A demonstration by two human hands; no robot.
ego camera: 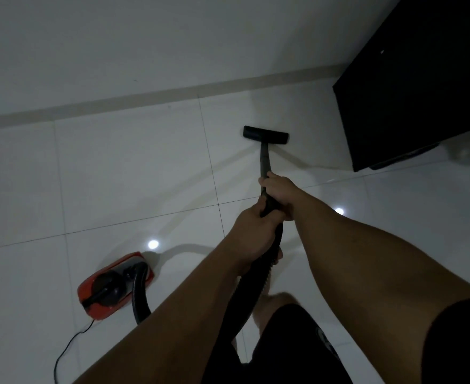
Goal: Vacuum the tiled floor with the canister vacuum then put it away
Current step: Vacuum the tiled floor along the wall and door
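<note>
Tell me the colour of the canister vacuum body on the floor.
Red with black parts, seen in the head view.

Black cabinet (419, 87) at upper right, standing against pale wall (145, 42). Beige skirting strip (134, 99) along wall's foot. Black shorts (283, 345) and bare foot (276, 309) at bottom.

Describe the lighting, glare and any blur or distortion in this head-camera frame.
Head view: dim overall, with a grey cast; two small bright ceiling-light reflections glare off the glossy tiled floor; soft shadows of the wand fan leftward; the black cabinet is crushed to featureless dark; wide-angle lens bends the baseboard and stretches the forearms; edges look soft, especially the right hand and left hand.
</note>
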